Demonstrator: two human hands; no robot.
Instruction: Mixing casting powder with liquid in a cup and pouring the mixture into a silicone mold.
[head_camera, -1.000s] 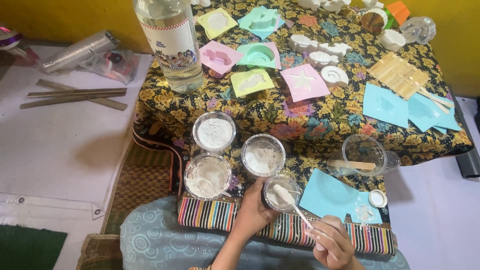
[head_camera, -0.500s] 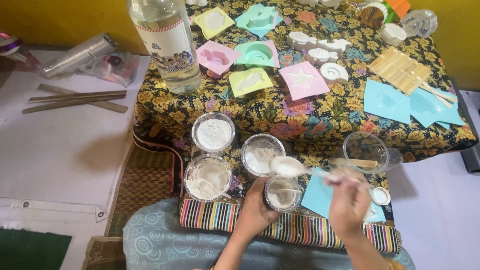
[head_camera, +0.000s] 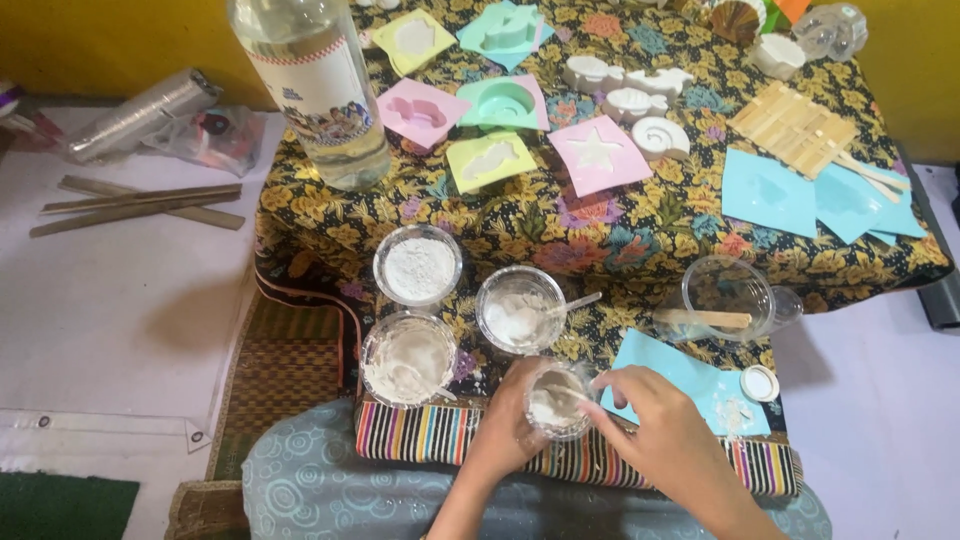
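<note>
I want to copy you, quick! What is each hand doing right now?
Left hand: closed around the small clear plastic cup of white powder.
Right hand: fingers pinched on a thin stirring stick in that cup.

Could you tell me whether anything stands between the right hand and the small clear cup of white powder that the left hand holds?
Nothing visible does: the right hand is right at the rim of the small clear cup of white powder, which the left hand grips.

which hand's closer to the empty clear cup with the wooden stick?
Right. The right hand sits just below-left of the empty cup, over the blue sheet. The left hand is farther left, gripping the small powder cup.
</note>
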